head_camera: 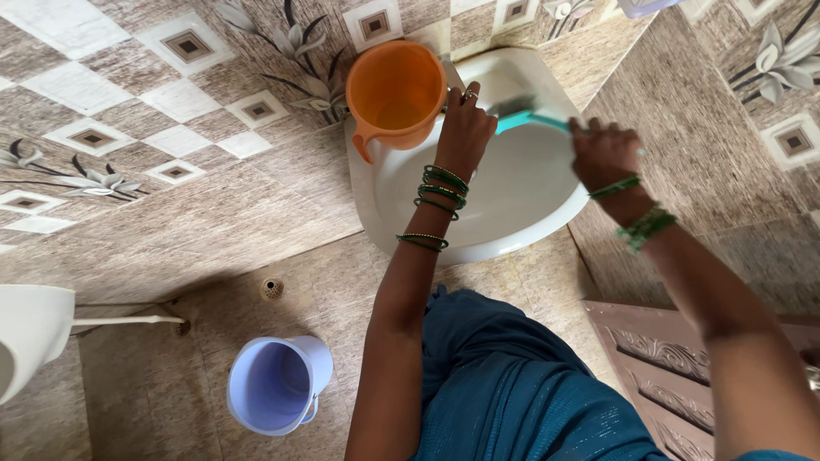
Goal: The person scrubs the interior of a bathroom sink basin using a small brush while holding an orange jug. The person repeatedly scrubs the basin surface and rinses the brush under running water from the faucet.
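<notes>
Two hands show in my view, both reaching over one white washbasin (512, 226) fixed in a tiled corner. My left hand (465, 128) is curled, its fingers closed against the rim of one orange mug (395, 90), which sits tilted on the basin's far-left edge with its handle pointing down toward the wall tiles; whether the fingers wrap the rim fully I cannot tell. My right hand (605, 154) is shut in a fist around the handle of one teal brush (531, 118), whose dark bristle head lies inside the bowl near the back, just beside the left hand. Green bangles ring both wrists, in several bands on the left forearm and two clusters on the right. On the floor below stands one pale lilac mug (275, 384), upright, open mouth toward me, well apart from the basin. One round floor drain (272, 288) lies between that mug and the wall. One white fixture (30, 337) juts in at the left edge.
</notes>
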